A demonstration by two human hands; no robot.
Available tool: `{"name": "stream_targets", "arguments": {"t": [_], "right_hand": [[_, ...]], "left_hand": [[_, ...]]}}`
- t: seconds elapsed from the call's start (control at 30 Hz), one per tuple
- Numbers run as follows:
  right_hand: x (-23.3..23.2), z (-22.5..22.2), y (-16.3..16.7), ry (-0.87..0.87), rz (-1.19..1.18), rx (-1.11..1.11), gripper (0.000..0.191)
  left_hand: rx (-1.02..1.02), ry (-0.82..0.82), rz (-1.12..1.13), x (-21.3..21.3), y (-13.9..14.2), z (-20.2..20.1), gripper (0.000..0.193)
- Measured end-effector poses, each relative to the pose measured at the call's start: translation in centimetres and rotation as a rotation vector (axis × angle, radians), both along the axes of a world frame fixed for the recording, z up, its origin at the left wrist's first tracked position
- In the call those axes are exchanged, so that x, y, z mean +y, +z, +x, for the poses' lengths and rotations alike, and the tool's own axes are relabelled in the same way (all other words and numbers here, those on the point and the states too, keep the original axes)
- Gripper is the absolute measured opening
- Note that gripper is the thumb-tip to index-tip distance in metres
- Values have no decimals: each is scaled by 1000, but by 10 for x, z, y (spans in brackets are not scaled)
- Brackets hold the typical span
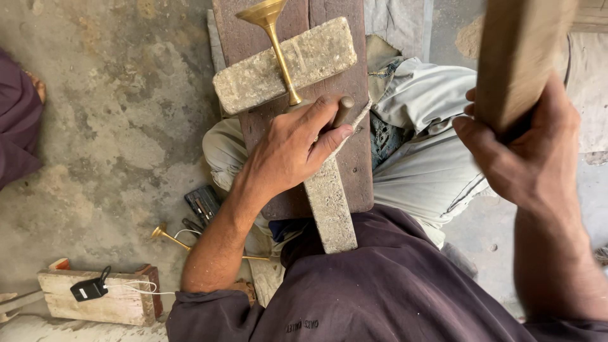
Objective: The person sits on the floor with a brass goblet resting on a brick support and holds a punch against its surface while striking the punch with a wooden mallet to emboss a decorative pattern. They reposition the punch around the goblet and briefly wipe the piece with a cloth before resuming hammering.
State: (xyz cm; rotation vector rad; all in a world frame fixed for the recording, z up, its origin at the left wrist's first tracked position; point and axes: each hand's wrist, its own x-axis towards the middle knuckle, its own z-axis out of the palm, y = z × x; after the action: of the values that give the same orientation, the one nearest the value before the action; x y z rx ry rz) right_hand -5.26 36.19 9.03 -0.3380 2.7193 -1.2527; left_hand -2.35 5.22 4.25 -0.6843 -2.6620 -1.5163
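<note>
My left hand (292, 147) grips a short metal punch (344, 109) held upright against the base of a brass goblet-shaped piece (275, 39). The brass piece lies across a grey stone block (316, 54) on a dark wooden plank (358, 152) that rests over my lap. A second long stone bar (330, 209) runs down the plank under my left hand. My right hand (525, 149) is raised at the right and is closed around a thick wooden block (516, 50) used as a mallet.
A second brass stem piece (171, 237) lies on the concrete floor beside small dark tools (201, 204). A wooden block (95, 297) with a black clip and white cord sits at lower left. Another person's dark sleeve (16, 120) shows at the left edge.
</note>
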Motion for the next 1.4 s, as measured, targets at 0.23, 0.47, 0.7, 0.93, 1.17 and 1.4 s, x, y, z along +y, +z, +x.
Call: {"name": "stream_targets", "arguments": {"t": [0.23,0.47,0.7,0.93,1.17,1.4], "right_hand": [[-25,-13,30,110,402,279,43],[-31,-13,35,61,131,70,41],[-32,-8,27,101,390,108,41],[-39,2,29,38,423,86,43],[-58,10,46,-77,443,-14,43],[-67,39,31,73,538,49,44]], "left_hand": [[-88,-62,-48,-7,1,-9,29],[-71,-92,20,-14,2,-12,27],[-44,-151,82,-25,-7,-14,26],[-62,-212,105,-34,-10,-18,22],[-24,-244,162,-43,-20,-17,22],[-117,77,385,-73,-15,27,23]]}}
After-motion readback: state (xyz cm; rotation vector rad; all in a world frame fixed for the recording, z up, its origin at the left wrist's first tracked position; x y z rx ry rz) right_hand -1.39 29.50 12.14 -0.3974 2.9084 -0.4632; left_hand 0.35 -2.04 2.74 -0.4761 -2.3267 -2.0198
